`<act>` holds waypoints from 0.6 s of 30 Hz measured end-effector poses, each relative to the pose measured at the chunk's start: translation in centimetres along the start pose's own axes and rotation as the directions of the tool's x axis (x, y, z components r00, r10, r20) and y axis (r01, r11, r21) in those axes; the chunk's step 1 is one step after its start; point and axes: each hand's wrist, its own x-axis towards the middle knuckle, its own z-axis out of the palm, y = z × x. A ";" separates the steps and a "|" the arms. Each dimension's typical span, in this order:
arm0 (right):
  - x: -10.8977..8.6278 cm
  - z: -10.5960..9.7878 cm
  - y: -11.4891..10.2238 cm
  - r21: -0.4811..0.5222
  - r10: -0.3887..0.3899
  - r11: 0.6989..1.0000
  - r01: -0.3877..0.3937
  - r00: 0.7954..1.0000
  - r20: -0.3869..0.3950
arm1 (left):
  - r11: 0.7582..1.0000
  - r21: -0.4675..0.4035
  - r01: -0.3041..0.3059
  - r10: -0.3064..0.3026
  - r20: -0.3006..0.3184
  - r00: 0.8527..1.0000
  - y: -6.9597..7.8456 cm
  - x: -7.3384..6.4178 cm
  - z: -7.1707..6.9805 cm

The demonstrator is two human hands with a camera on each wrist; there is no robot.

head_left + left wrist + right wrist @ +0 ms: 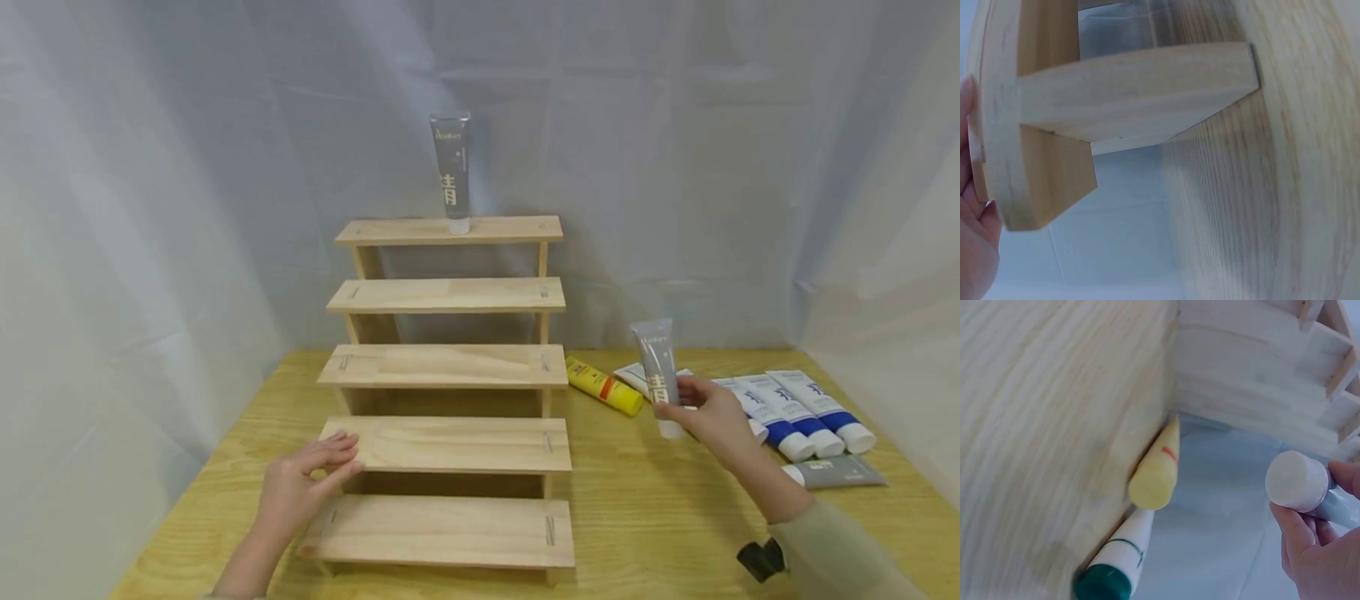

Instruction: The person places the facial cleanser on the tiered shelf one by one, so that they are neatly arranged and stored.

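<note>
My right hand (716,421) pinches a grey tube with a white cap (658,375) between thumb and fingers. It holds the tube cap down, raised over the table; in the right wrist view the white cap (1296,481) faces the camera. My left hand (307,479) is at the left end of a five-step wooden display rack (450,446), fingers resting at the second step from the bottom. From the left wrist view, the fingers (967,162) lie along the board's end. A matching grey tube (452,171) stands cap down on the top step.
Right of the rack lies a yellow tube (604,386). Several white tubes with blue bands (821,400) lie side by side, with another grey tube (843,472) in front. A green-capped white tube (1116,559) lies near the yellow one. Pale sheeting (637,167) hangs behind the table.
</note>
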 end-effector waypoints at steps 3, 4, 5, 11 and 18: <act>0.1 0.1 -1.1 0.046 -0.013 0.999 0.013 1.000 -0.016 | 1.000 -0.007 -0.003 0.003 0.001 1.000 -0.1 0.0 0.0; 0.1 0.1 -1.4 0.064 -0.012 0.998 0.013 1.000 -0.018 | 1.000 -0.012 -0.001 0.001 0.000 1.000 -0.2 0.0 0.0; 0.1 0.2 -1.8 0.081 -0.008 0.997 0.009 1.000 -0.019 | 1.000 -0.014 0.001 -0.001 0.001 1.000 -0.2 -0.1 0.0; 0.5 0.4 -3.4 0.139 0.022 0.990 -0.019 1.000 -0.015 | 1.000 -0.006 0.007 -0.007 0.009 1.000 -0.4 -0.1 0.0; 0.8 1.0 -4.7 0.190 0.000 0.982 0.009 0.999 -0.048 | 1.000 0.003 0.000 0.000 -0.004 1.000 -0.3 -0.1 0.1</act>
